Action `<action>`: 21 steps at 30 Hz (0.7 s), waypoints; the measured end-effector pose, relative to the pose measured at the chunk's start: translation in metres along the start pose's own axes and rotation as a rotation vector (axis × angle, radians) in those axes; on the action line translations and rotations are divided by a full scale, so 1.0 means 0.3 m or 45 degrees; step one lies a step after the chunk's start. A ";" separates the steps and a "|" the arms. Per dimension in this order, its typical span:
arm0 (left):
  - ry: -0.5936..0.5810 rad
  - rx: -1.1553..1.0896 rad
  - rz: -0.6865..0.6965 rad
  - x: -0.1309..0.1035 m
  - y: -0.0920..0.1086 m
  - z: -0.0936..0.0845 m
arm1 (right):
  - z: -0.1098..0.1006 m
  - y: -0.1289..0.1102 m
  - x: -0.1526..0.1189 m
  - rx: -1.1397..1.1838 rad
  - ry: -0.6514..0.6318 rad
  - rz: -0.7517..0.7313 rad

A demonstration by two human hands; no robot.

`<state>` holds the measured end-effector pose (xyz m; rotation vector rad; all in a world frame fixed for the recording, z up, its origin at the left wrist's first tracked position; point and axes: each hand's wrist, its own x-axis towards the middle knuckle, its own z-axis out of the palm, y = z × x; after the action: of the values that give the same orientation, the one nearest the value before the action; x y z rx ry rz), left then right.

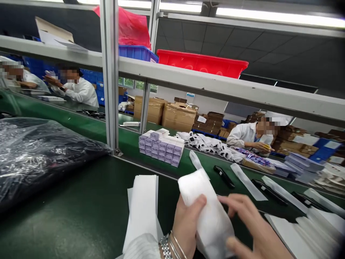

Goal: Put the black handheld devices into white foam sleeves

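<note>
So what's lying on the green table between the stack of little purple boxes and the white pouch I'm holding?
In the head view, only one narrow white sleeve lies between the purple boxes and the white pouch.

Right hand (256, 230) motion-blurred, cut off by bottom edge; white foam pouch (207, 212) contents hidden.

We see a soft white foam pouch (207, 212), matt and slightly fuzzy, held between the left hand (187, 225) and the right hand (253, 230). On the left wrist sit shiny metal bracelets (171, 246). Beside them lies a stack of matt white foam sheets (142, 208). The table (81, 208) has a dark green, smooth, faintly glossy covering. To the left we see a crinkled, glossy clear plastic bag (35, 154) over dark contents. The frame post (109, 72) is brushed, pale metal. The small boxes (161, 145) look like smooth lilac cardboard. Overhead, the red bin (201, 63) is glossy hard plastic.
</note>
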<state>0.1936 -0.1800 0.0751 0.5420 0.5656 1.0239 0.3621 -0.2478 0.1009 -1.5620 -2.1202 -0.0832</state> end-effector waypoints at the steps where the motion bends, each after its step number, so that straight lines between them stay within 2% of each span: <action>1: -0.043 0.057 0.003 -0.009 0.003 -0.021 | -0.008 0.010 0.034 0.089 0.043 0.018; 3: -0.167 0.140 -0.010 -0.026 0.009 -0.050 | -0.029 0.024 0.107 0.247 0.121 0.014; 4: -0.236 0.166 -0.029 -0.033 0.014 -0.059 | -0.038 0.026 0.143 0.318 0.111 -0.014; 8: -0.511 0.241 -0.105 -0.042 0.039 -0.076 | -0.041 -0.003 0.241 0.488 -0.155 -0.147; 11: -0.606 0.264 -0.141 -0.040 0.052 -0.087 | -0.023 -0.028 0.263 0.539 -0.223 -0.242; 16: -0.634 0.245 -0.167 -0.043 0.049 -0.103 | 0.018 -0.032 0.256 0.590 -0.100 -0.365; 21: -0.552 0.198 -0.221 -0.041 0.041 -0.095 | 0.052 -0.027 0.253 0.417 0.307 -0.445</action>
<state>0.1620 -0.1817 0.0645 0.8128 0.2996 0.6727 0.3327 -0.1785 0.1215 -0.9379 -2.0665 -0.0378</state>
